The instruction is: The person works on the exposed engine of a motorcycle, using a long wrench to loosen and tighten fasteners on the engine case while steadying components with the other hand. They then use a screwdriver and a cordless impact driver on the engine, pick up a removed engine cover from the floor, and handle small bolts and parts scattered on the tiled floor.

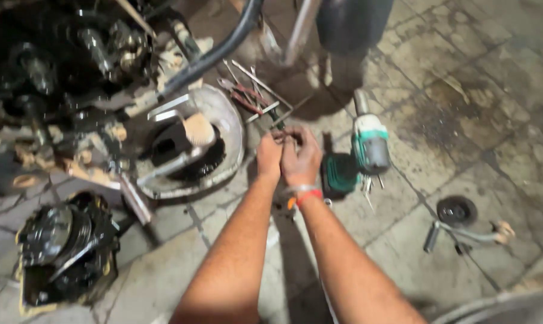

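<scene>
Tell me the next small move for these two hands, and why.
Probably keep the left hand bracing while the right hand works the small dark part pinched between them. Both hands are pressed together around it above the floor, and the part itself is too hidden to identify.

two hands (286, 157), one impact wrench (367, 144)

A grimy tiled floor (463, 120) runs under everything, its dark joints crossing at angles and an oily stain spreading to the right of the round metal basin (223, 126). Left of that basin sits a greasy black engine block (49, 72); below it, a dark housing (67, 252) on cardboard. Light is harsh, shadows fall hard.
</scene>
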